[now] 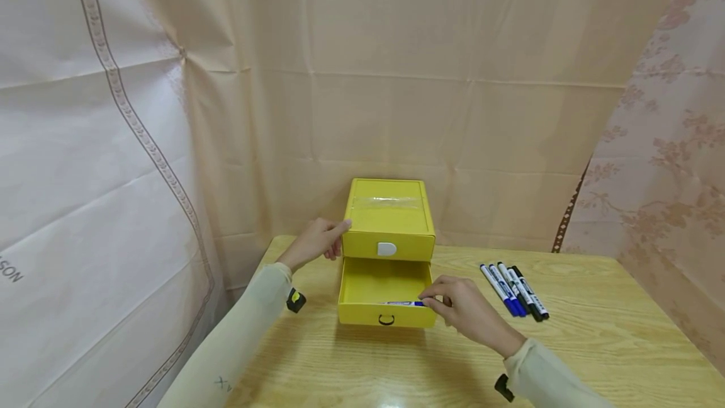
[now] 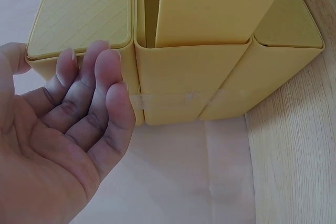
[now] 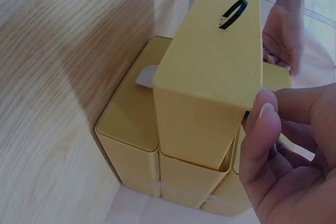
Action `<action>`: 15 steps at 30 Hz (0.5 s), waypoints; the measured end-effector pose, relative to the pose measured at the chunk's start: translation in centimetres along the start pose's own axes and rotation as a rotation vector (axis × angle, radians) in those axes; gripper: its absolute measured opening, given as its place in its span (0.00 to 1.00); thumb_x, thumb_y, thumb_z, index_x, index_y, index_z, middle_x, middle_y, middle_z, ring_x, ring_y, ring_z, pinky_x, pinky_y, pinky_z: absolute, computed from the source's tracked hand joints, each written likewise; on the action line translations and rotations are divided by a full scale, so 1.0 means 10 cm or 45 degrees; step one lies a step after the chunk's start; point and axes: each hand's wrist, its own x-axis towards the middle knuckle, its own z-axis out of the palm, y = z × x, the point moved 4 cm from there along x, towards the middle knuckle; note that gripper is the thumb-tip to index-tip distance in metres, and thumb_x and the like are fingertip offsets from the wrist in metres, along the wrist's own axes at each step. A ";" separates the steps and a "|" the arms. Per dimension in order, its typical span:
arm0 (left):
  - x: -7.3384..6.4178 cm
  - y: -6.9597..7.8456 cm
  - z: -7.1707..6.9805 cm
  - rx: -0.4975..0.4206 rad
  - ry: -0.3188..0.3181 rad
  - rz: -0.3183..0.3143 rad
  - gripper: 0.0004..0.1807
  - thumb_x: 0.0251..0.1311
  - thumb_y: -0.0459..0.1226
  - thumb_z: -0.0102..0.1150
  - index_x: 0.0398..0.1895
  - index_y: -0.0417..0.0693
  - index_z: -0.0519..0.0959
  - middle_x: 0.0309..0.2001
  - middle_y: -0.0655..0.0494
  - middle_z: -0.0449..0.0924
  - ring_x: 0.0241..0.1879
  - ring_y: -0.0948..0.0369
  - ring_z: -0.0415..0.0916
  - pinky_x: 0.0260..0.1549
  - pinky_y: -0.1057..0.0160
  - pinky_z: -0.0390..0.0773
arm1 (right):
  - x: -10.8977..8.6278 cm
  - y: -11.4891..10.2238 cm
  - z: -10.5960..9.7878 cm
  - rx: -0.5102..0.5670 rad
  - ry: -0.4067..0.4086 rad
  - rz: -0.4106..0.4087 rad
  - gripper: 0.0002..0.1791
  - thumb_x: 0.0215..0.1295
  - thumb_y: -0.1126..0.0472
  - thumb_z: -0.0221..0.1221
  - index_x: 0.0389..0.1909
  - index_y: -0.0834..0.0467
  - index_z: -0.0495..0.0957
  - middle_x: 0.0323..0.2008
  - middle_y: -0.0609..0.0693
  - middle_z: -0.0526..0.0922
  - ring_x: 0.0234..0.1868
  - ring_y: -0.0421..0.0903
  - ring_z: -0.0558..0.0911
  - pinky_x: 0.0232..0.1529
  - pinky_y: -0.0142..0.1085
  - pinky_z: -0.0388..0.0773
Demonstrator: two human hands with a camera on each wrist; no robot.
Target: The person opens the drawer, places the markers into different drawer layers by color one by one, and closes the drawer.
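Observation:
A yellow drawer unit (image 1: pixel 391 216) stands on the table, its middle drawer (image 1: pixel 357 315) pulled out and showing a black ring handle (image 3: pixel 233 14). My left hand (image 1: pixel 320 238) touches the unit's upper left side, thumb at the top front edge; in the left wrist view its fingers are loosely bent against the yellow wall. At the open drawer's right front corner, my right hand (image 1: pixel 464 310) pinches the blue end of a whiteboard marker (image 1: pixel 403 303). The marker lies across just behind the drawer front, and most of its lower side is hidden by that front.
Several blue and black markers (image 1: pixel 512 291) lie side by side on the wooden table (image 1: pixel 600 307), right of the unit. Clear tape (image 1: pixel 387 202) crosses the unit's top. A beige cloth (image 1: pixel 396 80) hangs behind the table, with patterned sheets at both sides.

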 end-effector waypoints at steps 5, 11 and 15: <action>0.01 0.00 0.01 0.004 -0.003 0.002 0.35 0.77 0.61 0.44 0.24 0.43 0.82 0.24 0.47 0.84 0.25 0.46 0.81 0.31 0.50 0.84 | -0.01 0.03 -0.01 -0.019 0.020 0.030 0.05 0.70 0.65 0.66 0.41 0.57 0.89 0.35 0.43 0.85 0.16 0.32 0.71 0.17 0.30 0.73; 0.02 -0.02 0.01 -0.015 -0.005 0.003 0.35 0.77 0.61 0.44 0.24 0.44 0.82 0.24 0.47 0.83 0.25 0.45 0.81 0.31 0.49 0.84 | -0.04 0.10 -0.07 -0.037 0.070 0.126 0.05 0.70 0.63 0.66 0.42 0.54 0.89 0.38 0.43 0.86 0.15 0.34 0.72 0.16 0.32 0.72; 0.02 -0.02 0.00 -0.015 -0.009 0.004 0.36 0.76 0.62 0.44 0.24 0.43 0.82 0.24 0.47 0.83 0.26 0.44 0.81 0.29 0.53 0.84 | -0.07 0.15 -0.15 -0.041 0.123 0.158 0.05 0.71 0.62 0.66 0.43 0.54 0.89 0.37 0.42 0.86 0.15 0.35 0.71 0.16 0.32 0.71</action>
